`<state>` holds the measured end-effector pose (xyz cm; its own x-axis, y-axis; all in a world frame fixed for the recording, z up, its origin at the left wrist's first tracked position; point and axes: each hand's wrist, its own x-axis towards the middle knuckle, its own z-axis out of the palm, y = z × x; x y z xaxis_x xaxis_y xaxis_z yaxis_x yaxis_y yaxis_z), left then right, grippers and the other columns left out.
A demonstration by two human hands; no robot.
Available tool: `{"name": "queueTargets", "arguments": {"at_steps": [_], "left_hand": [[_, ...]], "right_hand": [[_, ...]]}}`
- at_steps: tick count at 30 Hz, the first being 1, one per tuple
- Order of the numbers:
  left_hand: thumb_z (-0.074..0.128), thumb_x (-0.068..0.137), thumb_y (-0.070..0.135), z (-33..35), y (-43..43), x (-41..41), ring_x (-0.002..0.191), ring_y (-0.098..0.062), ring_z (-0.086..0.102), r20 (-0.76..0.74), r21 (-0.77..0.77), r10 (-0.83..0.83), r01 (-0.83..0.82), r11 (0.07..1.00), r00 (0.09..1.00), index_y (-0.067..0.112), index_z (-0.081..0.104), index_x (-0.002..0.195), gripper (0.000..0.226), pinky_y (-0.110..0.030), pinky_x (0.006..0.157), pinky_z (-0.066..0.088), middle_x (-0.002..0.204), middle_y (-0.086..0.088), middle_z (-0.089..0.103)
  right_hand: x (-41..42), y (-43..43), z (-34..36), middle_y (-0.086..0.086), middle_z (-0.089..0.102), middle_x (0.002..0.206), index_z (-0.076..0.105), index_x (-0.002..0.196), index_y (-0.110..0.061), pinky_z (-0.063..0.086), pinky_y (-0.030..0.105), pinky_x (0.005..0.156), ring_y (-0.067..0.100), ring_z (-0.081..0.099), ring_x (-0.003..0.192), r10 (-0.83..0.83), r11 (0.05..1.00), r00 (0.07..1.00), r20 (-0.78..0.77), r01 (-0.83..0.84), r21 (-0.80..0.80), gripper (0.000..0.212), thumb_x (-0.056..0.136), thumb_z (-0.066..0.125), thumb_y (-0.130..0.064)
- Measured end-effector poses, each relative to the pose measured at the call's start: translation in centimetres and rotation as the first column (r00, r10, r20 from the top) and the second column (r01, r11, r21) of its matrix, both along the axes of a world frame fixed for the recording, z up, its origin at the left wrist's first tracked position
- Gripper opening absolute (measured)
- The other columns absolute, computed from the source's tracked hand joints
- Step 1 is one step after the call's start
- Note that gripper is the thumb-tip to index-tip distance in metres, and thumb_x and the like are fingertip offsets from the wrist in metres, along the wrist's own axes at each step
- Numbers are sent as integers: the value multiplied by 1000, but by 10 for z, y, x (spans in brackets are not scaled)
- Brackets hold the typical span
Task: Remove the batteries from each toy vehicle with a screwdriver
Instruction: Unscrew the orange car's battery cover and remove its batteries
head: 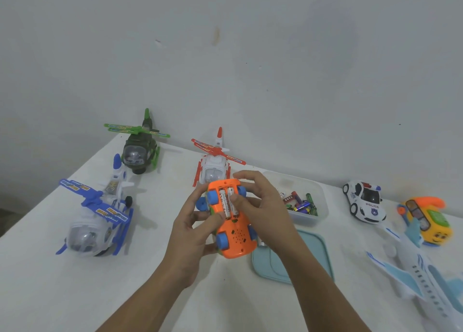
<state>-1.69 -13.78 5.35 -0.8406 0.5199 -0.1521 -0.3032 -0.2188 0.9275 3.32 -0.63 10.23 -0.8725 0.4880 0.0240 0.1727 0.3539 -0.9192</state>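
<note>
Hands meet at the centre of a white table [75,294], holding an orange toy car [235,239] with blue wheels, flipped belly-up just above the surface. The left hand [193,229] grips the car's left side, thumb resting at the near end of two batteries [229,203] that sit side by side in the open compartment. The right hand [263,206] curls its fingers over the car's far end, thumb tip pressing on the batteries. Just right of the hands stands a clear tub [318,198] holding loose batteries, with a teal lid [270,264] lying flat nearer the viewer. A red-and-white helicopter [213,166] stands directly behind the car, and a blue helicopter [97,221] well off to the left.
</note>
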Motion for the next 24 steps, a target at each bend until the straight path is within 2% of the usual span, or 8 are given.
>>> {"name": "queueTargets", "arguments": {"at_steps": [2,5,12,16,18,20,22,24], "left_hand": [[68,88,15,-1,0,1,107,-30,66,-12,-4,5,-5,1000,1000,58,56,112,50,-40,62,61,114,-5,64],[68,89,13,-2,1,3,108,-27,65,-40,-10,-3,3,1000,999,58,56,114,53,-43,65,62,114,-4,63],[70,87,8,-4,-3,-1,99,-25,69,-146,-57,-23,15,998,989,62,55,110,60,-26,59,59,114,2,63],[75,77,22,-3,-4,-5,106,-25,67,-58,-23,-41,40,999,997,65,60,108,55,-33,60,60,116,-3,63],[75,67,32,-5,-5,-8,102,-26,71,19,-9,-70,71,997,997,66,56,112,60,-37,62,60,117,-4,65],[74,64,32,-7,-6,-11,95,-27,74,74,11,-106,106,994,992,66,49,114,66,-41,66,60,107,0,74],[74,65,32,-8,-7,-15,92,-29,75,111,18,-117,116,993,987,62,43,120,70,-43,69,61,96,6,77],[72,67,32,-9,-10,-21,90,-31,75,126,11,-88,88,996,988,53,48,122,63,-43,68,61,97,2,77]], "right_hand": [[0,1,0,-15,62,113,59,120,-30,55,22,81,6,62,102,-44,998,999,21,45,-47,29,93,64,-21],[-1,0,0,-13,65,112,64,118,-24,54,30,90,3,60,104,-111,992,993,27,112,-60,30,89,68,-16],[-6,-4,-10,-7,68,109,66,107,-23,58,39,88,6,63,105,-206,973,978,19,207,-98,28,85,70,-6],[-11,-3,-10,-7,70,110,67,110,-22,59,36,86,6,65,102,-159,980,987,7,159,-119,28,86,70,-7],[-16,2,-9,-6,70,111,68,112,-21,58,34,87,6,66,102,-123,982,992,16,124,-142,30,85,71,-8],[-20,6,-9,-5,71,111,68,111,-20,57,34,85,9,67,101,-93,979,995,25,96,-180,31,84,72,-7],[-25,10,-10,-4,72,107,69,111,-19,58,30,76,14,70,97,-58,971,998,31,63,-232,30,84,72,-6],[-31,13,-10,0,74,103,69,113,-16,59,27,70,18,72,92,19,943,1000,24,-10,-333,25,89,67,-9]]}}
